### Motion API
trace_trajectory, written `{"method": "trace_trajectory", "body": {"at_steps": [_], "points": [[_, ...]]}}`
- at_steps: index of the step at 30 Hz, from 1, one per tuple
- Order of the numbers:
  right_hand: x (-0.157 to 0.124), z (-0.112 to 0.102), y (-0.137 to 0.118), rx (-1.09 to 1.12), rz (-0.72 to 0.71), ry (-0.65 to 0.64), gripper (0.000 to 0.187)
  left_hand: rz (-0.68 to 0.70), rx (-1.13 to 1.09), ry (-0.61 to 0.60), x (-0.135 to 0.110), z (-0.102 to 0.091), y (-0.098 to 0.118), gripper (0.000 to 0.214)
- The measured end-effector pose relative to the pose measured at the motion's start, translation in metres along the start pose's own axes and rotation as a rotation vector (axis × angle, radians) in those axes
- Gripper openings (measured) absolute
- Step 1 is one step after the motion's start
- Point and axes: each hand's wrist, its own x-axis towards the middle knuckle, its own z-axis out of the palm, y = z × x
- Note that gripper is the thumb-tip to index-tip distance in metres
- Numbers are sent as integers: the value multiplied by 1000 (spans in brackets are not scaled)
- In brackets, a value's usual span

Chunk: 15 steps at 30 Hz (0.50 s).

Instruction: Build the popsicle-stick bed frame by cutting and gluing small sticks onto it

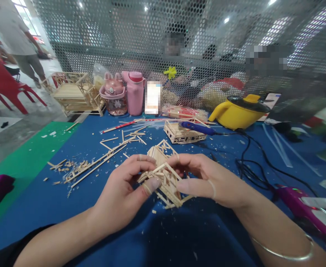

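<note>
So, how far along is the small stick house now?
Done: a larger stick structure stands at the back, and a low stick frame mid-table. In hand: the left hand and right hand hold the small stick house, already a joined lattice. Left, probably: loose sticks lie unused.

Your forearms come in from the lower corners, bare, and meet in the middle. Your left grip (124, 193) is curled, thumb pressing forward under bent fingers. Your right grip (207, 178) faces it, thumb stretched leftward, fingers hooked in a pinch.
</note>
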Motion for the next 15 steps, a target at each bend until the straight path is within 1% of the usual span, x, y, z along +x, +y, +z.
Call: {"method": "trace_trajectory", "body": {"at_steps": [3,6,10,15], "points": [[5,-4,1,78,48,-88,29,5,9,-7,1,0,1,7],[9,-6,3,175,58,-110,27,8,14,-6,2,1,1,7],[8,-5,5,260,74,-82,29,6,14,-3,2,1,1,6],[6,-2,6,309,52,-15,28,15,18,6,2,1,0,6]]}}
